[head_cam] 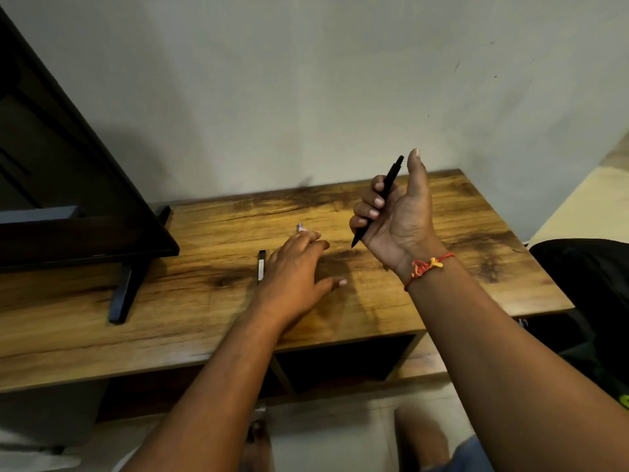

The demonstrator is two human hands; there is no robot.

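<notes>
My right hand (pixel 394 212) is raised above the wooden table (pixel 476 267), palm toward me, its fingers curled round a black pen (pixel 381 195) that points down-left, thumb held straight up. My left hand (pixel 292 267) reaches out low over the table, palm down, fingers stretched forward. Just past its fingertips lies a small pale thin object (pixel 301 227), partly hidden, so contact is unclear. A short black stick-like piece (pixel 261 267) lies on the table beside the left hand.
A dark flat screen (pixel 68 199) on black feet (pixel 126 294) stands at the table's left. The wall rises right behind the table. A black bag (pixel 592 284) sits to the right. Open shelf compartments (pixel 340 362) lie below the tabletop.
</notes>
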